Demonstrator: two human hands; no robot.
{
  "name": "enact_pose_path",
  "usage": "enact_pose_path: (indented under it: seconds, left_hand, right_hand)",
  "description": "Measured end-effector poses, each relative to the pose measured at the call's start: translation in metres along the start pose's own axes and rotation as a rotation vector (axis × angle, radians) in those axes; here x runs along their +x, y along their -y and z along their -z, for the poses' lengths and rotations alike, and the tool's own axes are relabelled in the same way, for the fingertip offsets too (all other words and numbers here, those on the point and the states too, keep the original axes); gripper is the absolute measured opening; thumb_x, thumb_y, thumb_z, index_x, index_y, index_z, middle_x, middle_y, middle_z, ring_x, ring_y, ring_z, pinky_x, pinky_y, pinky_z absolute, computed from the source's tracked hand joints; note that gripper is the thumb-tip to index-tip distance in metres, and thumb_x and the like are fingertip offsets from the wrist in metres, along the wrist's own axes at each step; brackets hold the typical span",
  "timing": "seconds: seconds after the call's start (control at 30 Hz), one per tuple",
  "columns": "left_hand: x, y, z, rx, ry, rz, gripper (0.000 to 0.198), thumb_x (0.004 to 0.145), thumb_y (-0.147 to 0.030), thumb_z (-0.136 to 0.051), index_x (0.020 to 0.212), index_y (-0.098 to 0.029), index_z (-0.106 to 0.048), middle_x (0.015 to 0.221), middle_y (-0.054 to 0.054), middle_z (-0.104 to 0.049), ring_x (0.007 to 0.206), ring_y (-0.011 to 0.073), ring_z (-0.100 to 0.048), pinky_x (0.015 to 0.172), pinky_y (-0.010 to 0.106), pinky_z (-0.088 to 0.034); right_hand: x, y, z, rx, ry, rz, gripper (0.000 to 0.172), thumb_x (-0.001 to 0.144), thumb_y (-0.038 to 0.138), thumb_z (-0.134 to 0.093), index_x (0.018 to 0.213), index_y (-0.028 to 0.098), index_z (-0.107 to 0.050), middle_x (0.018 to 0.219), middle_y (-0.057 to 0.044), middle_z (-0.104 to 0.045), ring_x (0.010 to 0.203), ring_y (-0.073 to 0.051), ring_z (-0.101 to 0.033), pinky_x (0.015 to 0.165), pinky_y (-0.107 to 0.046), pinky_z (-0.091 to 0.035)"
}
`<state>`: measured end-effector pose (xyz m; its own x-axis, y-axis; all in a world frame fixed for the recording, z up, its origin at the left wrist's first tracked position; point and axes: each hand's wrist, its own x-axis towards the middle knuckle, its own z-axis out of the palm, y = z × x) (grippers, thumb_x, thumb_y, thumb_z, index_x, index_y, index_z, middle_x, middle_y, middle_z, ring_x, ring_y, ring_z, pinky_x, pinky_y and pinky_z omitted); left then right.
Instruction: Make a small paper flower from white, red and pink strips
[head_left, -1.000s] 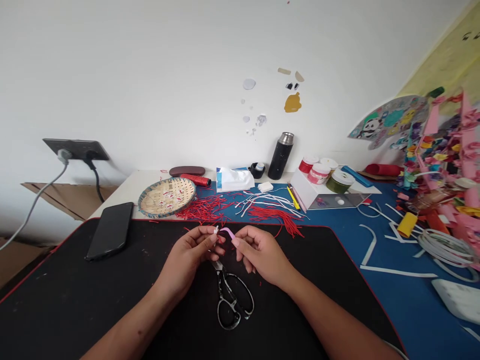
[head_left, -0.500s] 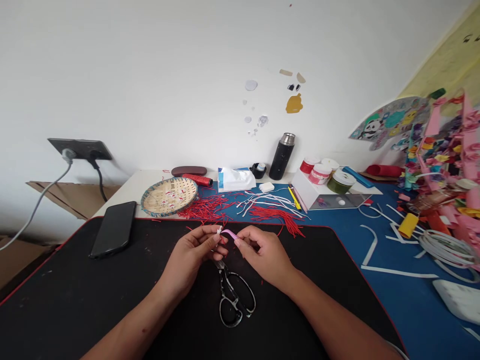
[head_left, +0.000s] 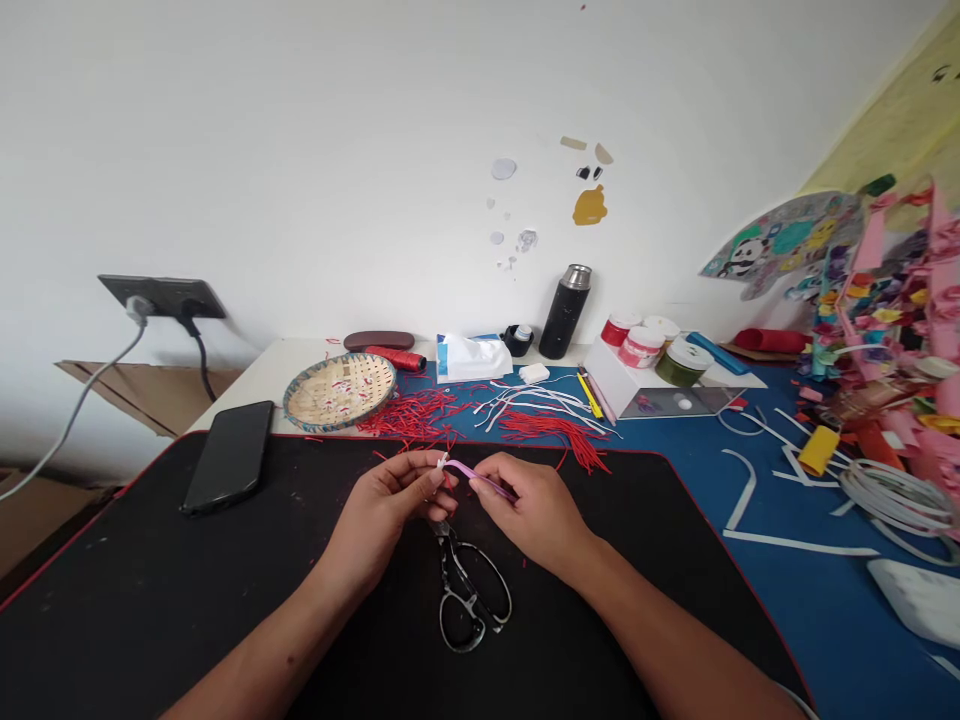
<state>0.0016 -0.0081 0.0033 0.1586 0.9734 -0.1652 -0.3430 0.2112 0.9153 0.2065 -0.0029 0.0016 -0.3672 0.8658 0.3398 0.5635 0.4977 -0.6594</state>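
Between finger and thumb, my left hand (head_left: pixel 397 492) pinches a small white and red cord piece (head_left: pixel 442 464). My right hand (head_left: pixel 527 500) is closed on purple tweezers (head_left: pixel 465 469) with a bent tip, and that tip touches or nearly touches the white part of the piece. Black-handled scissors (head_left: pixel 471 590) lie on the black mat (head_left: pixel 315 630) below both hands, their blades partly hidden under my left fingers. Beyond the hands lie red cords (head_left: pixel 555 430) and white cords (head_left: pixel 532 402).
At the left are a phone (head_left: pixel 227 457) and a woven basket (head_left: pixel 341 391). Tissues (head_left: pixel 474 358), a black flask (head_left: pixel 565 312) and a white box (head_left: pixel 660 390) bearing jars stand along the back. White strips (head_left: pixel 799 544) and a coiled cable (head_left: pixel 896 497) lie on the right.
The tweezers have tilted slightly in my right hand, and more of their shaft shows below the fingers. My left hand has barely moved.
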Motion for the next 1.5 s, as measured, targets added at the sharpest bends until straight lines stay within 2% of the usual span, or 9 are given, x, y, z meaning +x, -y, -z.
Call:
enact_pose_path:
  seconds: [0.37,0.53,0.7,0.9,1.1,1.23,1.5]
  left_hand:
    - [-0.0049,-0.0037,-0.0023,0.267,-0.031,-0.087,0.031,0.080,-0.040,-0.081,0.100,-0.017,-0.075,0.086,0.005,-0.078,0.070,0.0186,-0.072,0.064,0.030,-0.060]
    - [-0.0036,-0.0039,-0.0026,0.332,-0.036,-0.075,0.031,0.079,-0.039,-0.080,0.100,-0.017,-0.075,0.083,0.003,-0.076,0.069,0.0192,-0.072,0.063,0.031,-0.061]
    - [-0.0017,-0.0033,0.0003,0.285,-0.008,-0.054,0.031,0.078,-0.039,-0.082,0.099,-0.017,-0.075,0.083,0.004,-0.076,0.069,0.0195,-0.073,0.063,0.030,-0.060]
    - [-0.0007,-0.0031,0.0011,0.151,0.014,-0.004,0.032,0.077,-0.037,-0.086,0.098,-0.016,-0.076,0.085,0.005,-0.078,0.067,0.0163,-0.072,0.060,0.025,-0.056]
    - [-0.0006,-0.0028,0.0013,0.140,0.012,0.070,0.040,0.072,-0.038,-0.091,0.103,-0.015,-0.079,0.083,0.005,-0.079,0.067,0.0161,-0.072,0.061,0.024,-0.057]
    - [-0.0003,-0.0033,0.0024,0.134,0.030,0.131,0.039,0.069,-0.038,-0.092,0.098,-0.015,-0.080,0.084,0.006,-0.080,0.068,0.0157,-0.072,0.062,0.023,-0.057]
    - [0.0000,-0.0046,0.0024,0.199,0.009,0.084,0.036,0.071,-0.038,-0.089,0.097,-0.016,-0.077,0.080,0.005,-0.079,0.066,0.0171,-0.071,0.061,0.025,-0.056]
  right_hand:
    - [0.0012,0.0041,0.0079,-0.194,0.063,0.093,0.016,0.103,0.026,-0.056,0.095,0.021,-0.069,0.084,-0.001,-0.074,0.071,-0.015,-0.065,0.065,-0.025,-0.035]
    - [0.0017,0.0040,0.0083,-0.274,0.076,0.117,0.018,0.104,0.026,-0.055,0.095,0.020,-0.070,0.086,-0.002,-0.075,0.074,-0.016,-0.067,0.066,-0.026,-0.037]
    - [0.0004,0.0049,0.0077,-0.294,0.069,0.131,0.018,0.104,0.026,-0.055,0.098,0.021,-0.070,0.088,-0.002,-0.076,0.076,-0.017,-0.069,0.067,-0.026,-0.039]
    - [0.0007,0.0057,0.0090,-0.269,0.070,0.103,0.018,0.104,0.027,-0.055,0.099,0.021,-0.070,0.089,-0.002,-0.076,0.077,-0.016,-0.069,0.068,-0.025,-0.040]
    - [0.0005,0.0040,0.0084,-0.304,0.089,0.112,0.016,0.103,0.027,-0.057,0.099,0.021,-0.071,0.089,-0.002,-0.076,0.076,-0.017,-0.069,0.067,-0.026,-0.039]
    - [0.0000,0.0034,0.0077,-0.323,0.092,0.114,0.017,0.103,0.028,-0.057,0.097,0.021,-0.071,0.087,-0.002,-0.076,0.075,-0.016,-0.068,0.066,-0.026,-0.038]
    - [0.0007,0.0060,0.0100,-0.374,0.119,0.120,0.020,0.105,0.030,-0.054,0.099,0.020,-0.071,0.088,-0.003,-0.075,0.075,-0.017,-0.068,0.065,-0.027,-0.037]
